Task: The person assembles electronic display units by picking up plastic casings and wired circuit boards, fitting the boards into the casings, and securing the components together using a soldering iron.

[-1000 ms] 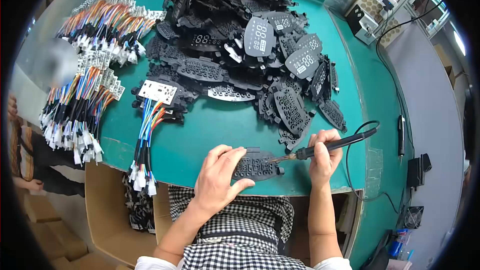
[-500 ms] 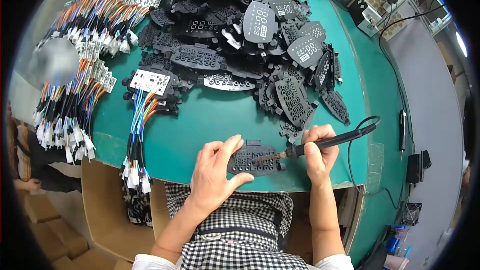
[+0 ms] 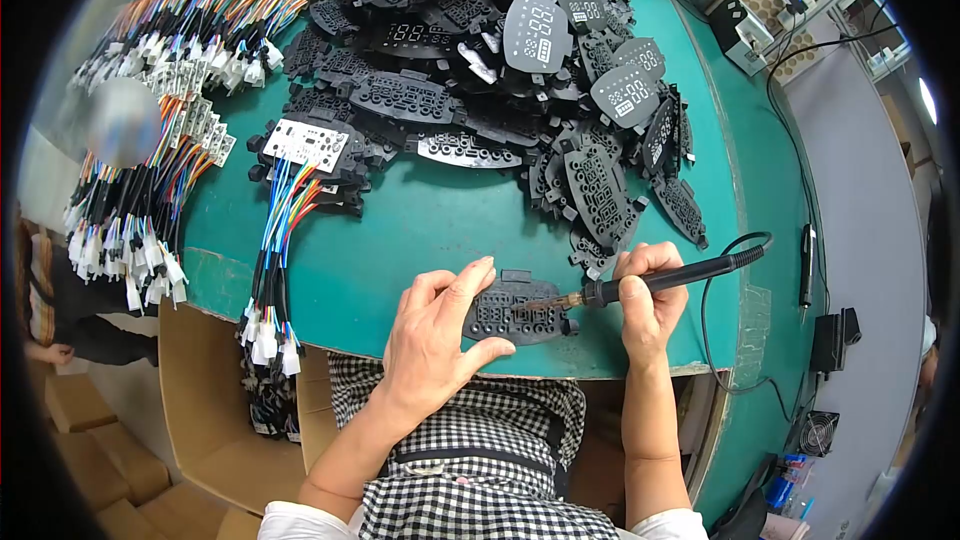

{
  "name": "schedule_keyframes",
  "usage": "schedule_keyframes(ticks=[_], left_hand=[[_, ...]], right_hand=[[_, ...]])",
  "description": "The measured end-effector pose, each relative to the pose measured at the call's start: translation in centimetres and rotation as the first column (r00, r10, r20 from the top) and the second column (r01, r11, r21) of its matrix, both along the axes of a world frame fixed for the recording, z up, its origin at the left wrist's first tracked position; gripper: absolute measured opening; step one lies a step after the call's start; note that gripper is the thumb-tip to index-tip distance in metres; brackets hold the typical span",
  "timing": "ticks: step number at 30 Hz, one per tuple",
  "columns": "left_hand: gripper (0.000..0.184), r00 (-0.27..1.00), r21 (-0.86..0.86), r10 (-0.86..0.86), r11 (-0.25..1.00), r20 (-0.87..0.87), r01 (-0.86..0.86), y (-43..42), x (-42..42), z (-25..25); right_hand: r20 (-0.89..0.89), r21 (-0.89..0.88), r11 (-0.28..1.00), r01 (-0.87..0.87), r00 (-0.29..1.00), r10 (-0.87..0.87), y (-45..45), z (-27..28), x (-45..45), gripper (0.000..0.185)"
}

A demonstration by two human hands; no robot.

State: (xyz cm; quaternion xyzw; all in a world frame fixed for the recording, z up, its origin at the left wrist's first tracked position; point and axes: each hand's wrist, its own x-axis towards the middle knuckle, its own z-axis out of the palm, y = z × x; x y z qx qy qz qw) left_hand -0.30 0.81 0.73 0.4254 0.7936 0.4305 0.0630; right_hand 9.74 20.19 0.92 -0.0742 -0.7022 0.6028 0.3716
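Work is carried on at a green table (image 3: pixel 400 230), as caught in the head view: a black plastic panel (image 3: pixel 525 328) is laid flat near the front edge, between the two hands. A soldering iron (image 3: pixel 700 271) is held in the right hand (image 3: pixel 652 322), its grip closed round the handle close to the metal end. The iron's tip, aimed at the panel's right half a second ago, has been shifted leftward and is now pointed at the middle; whether the surface is touched cannot be told. Work on the same piece thus appears to have been carried from one spot to another. Little has been changed at the left hand (image 3: pixel 428 342): its grip is spread to span the panel's left end, thumb by the lower edge and forefinger by the upper, and the piece seems pinned between them. Beyond, more panels (image 3: pixel 405 95) are heaped, with a white board (image 3: pixel 305 145) and coloured wires (image 3: pixel 275 250) set to their left.
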Motion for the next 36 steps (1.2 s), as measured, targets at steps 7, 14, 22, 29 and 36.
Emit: schedule_keyframes(ticks=[7,14,22,29,36], left_hand=[[0.080,1.000,0.006,-0.001,1.000,-0.008,0.001,-0.01,-0.05,0.00],[0.081,1.000,0.005,-0.005,1.000,-0.010,0.005,-0.01,-0.02,0.11],[0.079,0.999,0.010,-0.018,1.000,-0.033,0.019,-0.08,-0.09,-0.06],[0.079,0.998,0.010,-0.014,1.000,-0.056,0.015,-0.11,-0.12,0.01],[0.075,0.999,-0.051,-0.029,0.998,-0.036,0.027,-0.52,0.18,-0.30]], right_hand=[[0.003,-0.037,0.999,-0.024,1.000,0.024,-0.18,0.25,0.06,0.015],[-0.008,-0.026,0.996,-0.080,0.997,0.080,-0.06,0.17,0.11,0.015],[-0.031,-0.019,0.999,-0.033,0.999,0.033,-0.19,0.25,-0.10,0.015],[0.010,-0.058,0.994,-0.088,0.996,0.088,-0.14,0.50,0.18,0.015],[-0.018,-0.148,0.979,0.140,0.989,-0.144,-0.15,0.60,0.33,0.012]])
